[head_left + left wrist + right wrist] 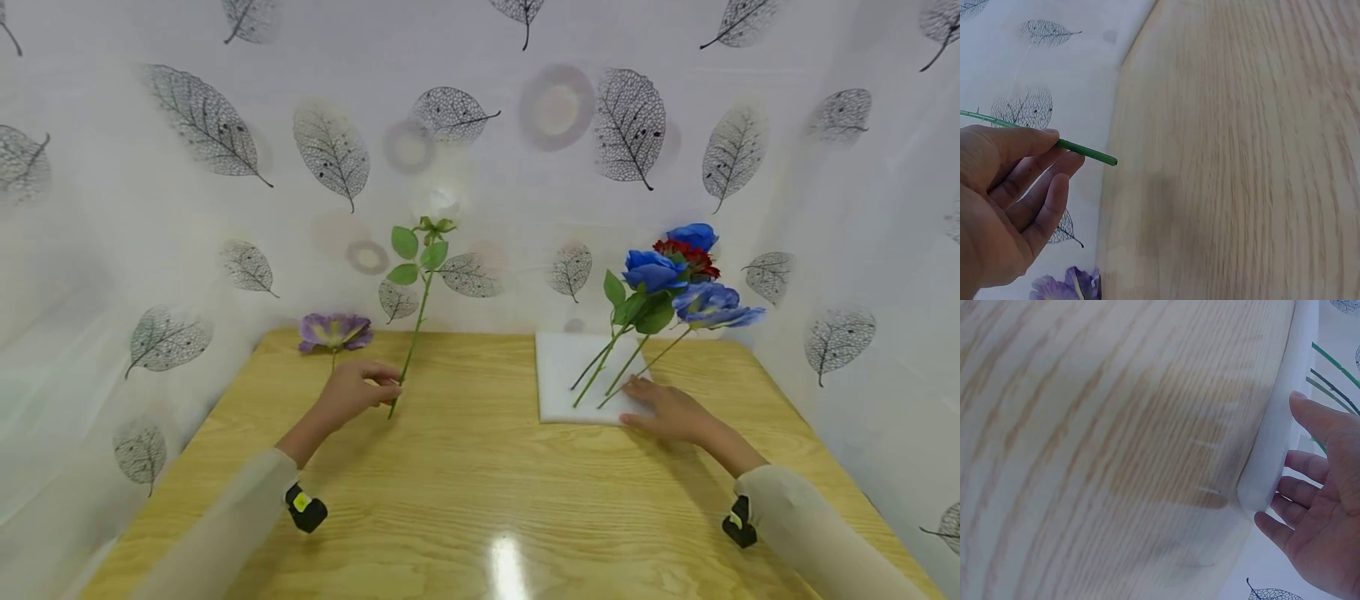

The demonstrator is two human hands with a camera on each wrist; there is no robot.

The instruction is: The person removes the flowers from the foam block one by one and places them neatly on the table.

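Near the lower end of its green stem, my left hand [360,392] pinches a white rose [441,204] between thumb and fingers. The rose stands almost upright, and the cut stem end [1107,159] juts past my fingertips in the left wrist view. My right hand [671,414] touches the right front corner of a white foam board [558,392], its fingers loosely spread along the edge. Several stems rise from the board, bearing blue roses [651,271], a dark red flower [693,258] and a pale blue flower [712,306], all leaning right.
A purple flower [335,331] lies at the back left of the wooden table [465,475], beyond my left hand. Behind the table hangs a pale curtain [480,50] printed with leaves. A light reflection [507,567] shows near the front.
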